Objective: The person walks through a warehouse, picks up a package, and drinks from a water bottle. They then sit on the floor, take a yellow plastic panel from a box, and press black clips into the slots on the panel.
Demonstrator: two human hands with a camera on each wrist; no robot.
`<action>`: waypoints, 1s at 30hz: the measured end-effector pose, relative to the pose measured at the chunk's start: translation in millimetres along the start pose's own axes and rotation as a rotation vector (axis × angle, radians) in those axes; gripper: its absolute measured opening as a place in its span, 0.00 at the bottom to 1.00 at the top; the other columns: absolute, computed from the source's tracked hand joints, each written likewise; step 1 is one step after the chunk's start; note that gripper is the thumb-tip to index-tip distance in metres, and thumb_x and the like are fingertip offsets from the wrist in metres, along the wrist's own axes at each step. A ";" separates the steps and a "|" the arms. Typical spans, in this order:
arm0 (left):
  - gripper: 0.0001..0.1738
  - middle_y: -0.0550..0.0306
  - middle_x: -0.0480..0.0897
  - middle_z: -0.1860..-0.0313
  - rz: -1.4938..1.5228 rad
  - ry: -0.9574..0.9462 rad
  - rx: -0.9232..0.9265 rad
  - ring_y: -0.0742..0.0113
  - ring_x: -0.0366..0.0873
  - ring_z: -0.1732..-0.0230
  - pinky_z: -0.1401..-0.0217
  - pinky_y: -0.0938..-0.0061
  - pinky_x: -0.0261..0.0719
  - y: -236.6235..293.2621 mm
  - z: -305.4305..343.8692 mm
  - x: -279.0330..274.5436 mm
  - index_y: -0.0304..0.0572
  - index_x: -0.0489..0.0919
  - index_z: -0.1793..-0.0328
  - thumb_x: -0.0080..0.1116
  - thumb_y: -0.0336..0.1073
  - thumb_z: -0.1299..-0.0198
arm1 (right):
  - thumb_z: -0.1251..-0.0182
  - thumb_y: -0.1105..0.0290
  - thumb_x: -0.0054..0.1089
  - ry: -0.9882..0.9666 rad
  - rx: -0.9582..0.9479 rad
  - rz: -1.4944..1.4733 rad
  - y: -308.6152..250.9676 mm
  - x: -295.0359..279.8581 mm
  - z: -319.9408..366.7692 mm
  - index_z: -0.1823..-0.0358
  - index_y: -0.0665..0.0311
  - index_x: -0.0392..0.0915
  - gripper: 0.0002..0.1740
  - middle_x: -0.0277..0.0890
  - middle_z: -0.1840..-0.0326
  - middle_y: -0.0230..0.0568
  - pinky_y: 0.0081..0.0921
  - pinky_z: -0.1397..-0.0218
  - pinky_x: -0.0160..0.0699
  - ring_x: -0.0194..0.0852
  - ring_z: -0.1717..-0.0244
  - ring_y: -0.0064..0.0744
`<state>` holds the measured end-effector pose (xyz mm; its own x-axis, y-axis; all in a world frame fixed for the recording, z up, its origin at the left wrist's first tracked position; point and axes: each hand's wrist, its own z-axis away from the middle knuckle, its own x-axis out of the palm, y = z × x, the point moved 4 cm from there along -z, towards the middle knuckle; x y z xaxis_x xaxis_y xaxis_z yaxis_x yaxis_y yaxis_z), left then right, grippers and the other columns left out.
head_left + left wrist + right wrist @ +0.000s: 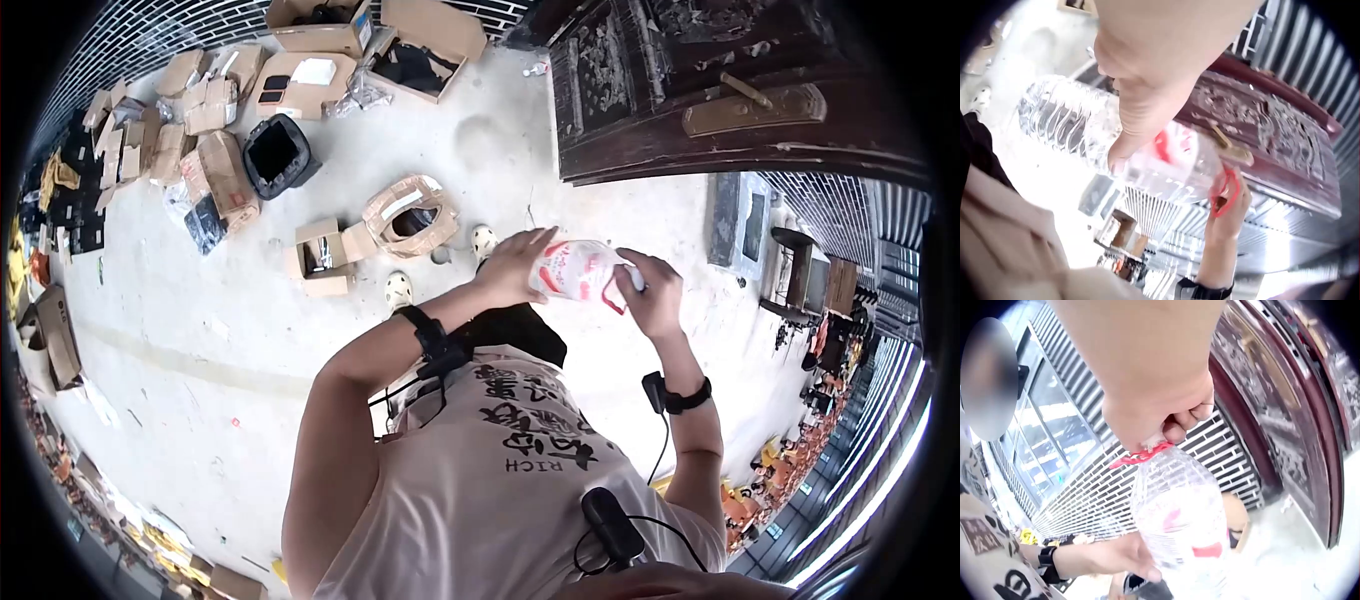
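Note:
A large clear plastic water bottle (578,272) with a red-and-white label lies tilted on its side in front of the body. My left hand (512,270) grips the bottle around its body; in the left wrist view the thumb (1124,150) presses along its side. At the other end, my right hand (655,297) curls around the white cap (636,277) at the neck, and the fingers hide most of it. A red carry handle (1147,455) loops around the neck just below the right hand's fingers.
A dark carved door (700,110) with a brass handle stands ahead to the right. Opened cardboard boxes (410,215) and a black bin (278,155) lie on the pale floor ahead and left. Window frames and a framed panel (740,225) are on the right.

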<state>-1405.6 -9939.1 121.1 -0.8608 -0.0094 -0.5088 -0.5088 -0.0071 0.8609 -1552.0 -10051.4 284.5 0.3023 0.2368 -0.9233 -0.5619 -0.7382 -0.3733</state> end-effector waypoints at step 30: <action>0.30 0.55 0.80 0.51 1.253 0.692 -2.086 0.70 0.79 0.56 0.53 0.73 0.78 -44.3 363.7 277.6 0.42 0.64 0.30 0.56 0.46 0.33 | 0.46 0.35 0.57 -0.791 0.598 0.259 545.0 604.0 -102.4 0.26 0.46 0.51 0.49 0.70 0.36 0.52 0.48 0.39 0.71 0.71 0.39 0.56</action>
<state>-1626.3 -9577.7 -57.8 -0.2852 -0.9027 -0.3221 0.9478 -0.2157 -0.2347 -1596.8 -10375.4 -467.3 -0.3555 0.6236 -0.6963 -0.8952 -0.4413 0.0619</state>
